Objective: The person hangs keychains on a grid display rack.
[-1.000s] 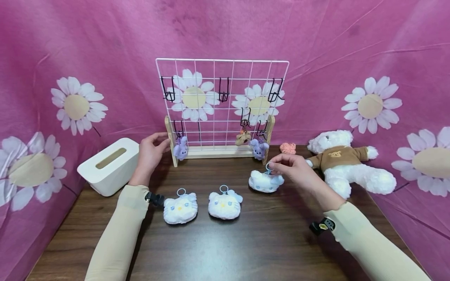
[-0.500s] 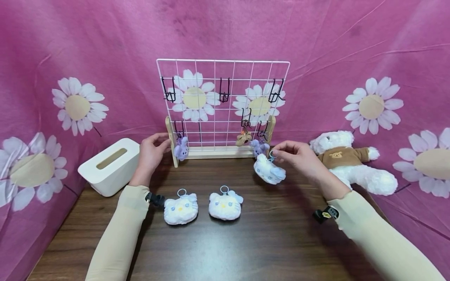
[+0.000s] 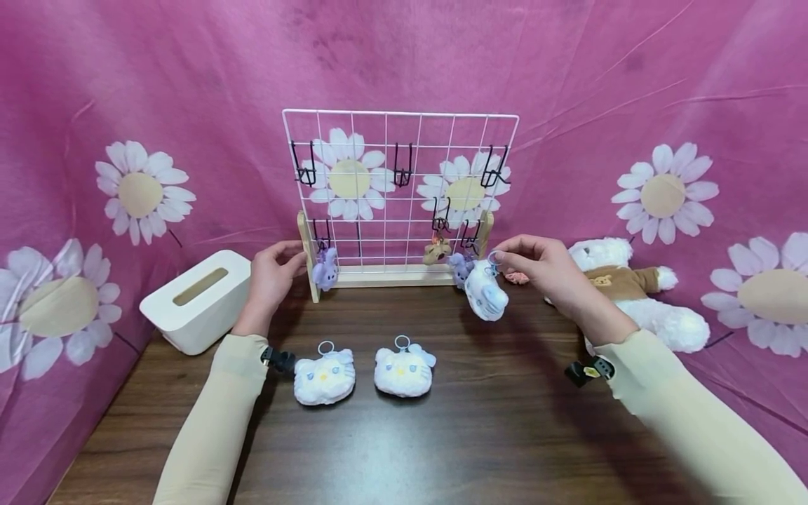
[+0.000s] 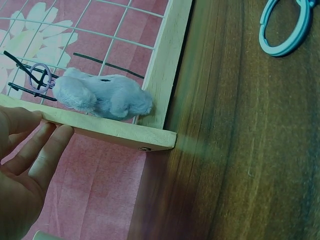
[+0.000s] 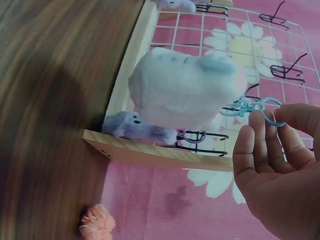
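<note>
My right hand (image 3: pixel 546 270) pinches the light blue ring (image 5: pixel 272 112) of a white plush cat-head keychain (image 3: pixel 486 291). The plush hangs tilted in front of the rack's lower right corner and partly covers a purple plush keychain (image 3: pixel 461 269) on a hook there. On the left, the fingertips of my left hand (image 3: pixel 274 270) touch the outer side of the wooden post (image 4: pixel 120 135) of the white wire grid rack (image 3: pixel 385 200). Another purple plush keychain (image 4: pixel 102 92) hangs just inside that post. Two more white cat-head keychains, left (image 3: pixel 325 377) and middle (image 3: pixel 402 372), lie on the table.
A brown plush keychain (image 3: pixel 437 251) hangs on a lower hook. Black hooks (image 3: pixel 402 168) line the upper grid. A white tissue box (image 3: pixel 196 301) stands left; a white teddy bear (image 3: pixel 669 326) lies right. A coral-coloured fluffy piece (image 5: pixel 97 222) sits beside the rack.
My right hand has lifted the white cat-head keychain off the table and moved it up toward the rack's lower right side. My left hand stays at the post.
</note>
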`<state>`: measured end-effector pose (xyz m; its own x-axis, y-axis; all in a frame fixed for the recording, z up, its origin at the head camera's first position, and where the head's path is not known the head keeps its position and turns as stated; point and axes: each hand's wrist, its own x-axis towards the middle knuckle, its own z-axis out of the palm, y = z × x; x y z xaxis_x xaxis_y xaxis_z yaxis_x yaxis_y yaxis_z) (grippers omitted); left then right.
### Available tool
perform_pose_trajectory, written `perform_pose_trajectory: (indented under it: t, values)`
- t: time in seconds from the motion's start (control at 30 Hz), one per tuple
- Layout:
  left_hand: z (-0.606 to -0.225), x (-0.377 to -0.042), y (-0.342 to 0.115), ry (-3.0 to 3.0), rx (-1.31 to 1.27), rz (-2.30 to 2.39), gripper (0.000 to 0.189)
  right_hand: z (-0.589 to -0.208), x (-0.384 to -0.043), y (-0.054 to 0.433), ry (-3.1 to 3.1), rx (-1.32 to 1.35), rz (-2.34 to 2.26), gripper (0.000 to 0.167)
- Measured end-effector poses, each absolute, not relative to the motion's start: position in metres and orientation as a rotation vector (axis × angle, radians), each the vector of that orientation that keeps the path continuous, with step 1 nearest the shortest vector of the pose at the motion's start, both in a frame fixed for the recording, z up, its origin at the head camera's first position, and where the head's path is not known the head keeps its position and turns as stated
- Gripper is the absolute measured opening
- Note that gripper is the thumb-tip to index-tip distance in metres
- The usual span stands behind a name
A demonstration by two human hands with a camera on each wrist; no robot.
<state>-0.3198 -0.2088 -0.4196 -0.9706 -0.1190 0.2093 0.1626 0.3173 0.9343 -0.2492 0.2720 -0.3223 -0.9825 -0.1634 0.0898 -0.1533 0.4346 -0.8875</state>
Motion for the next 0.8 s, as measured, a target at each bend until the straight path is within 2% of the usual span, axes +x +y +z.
perform_pose_trajectory:
  t: [0.27, 0.8]
  values:
    - [-0.421, -0.320, -0.208, -2.339, -0.050, -1.708, 0.032, -0.310, -0.249, 0.276, 2.747, -0.328, -1.596, 0.033]
    - [-0.421, -0.320, -0.208, -2.335, -0.048, -1.690, 0.031, -0.280, -0.254, 0.277, 2.714, -0.337, -1.759, 0.016]
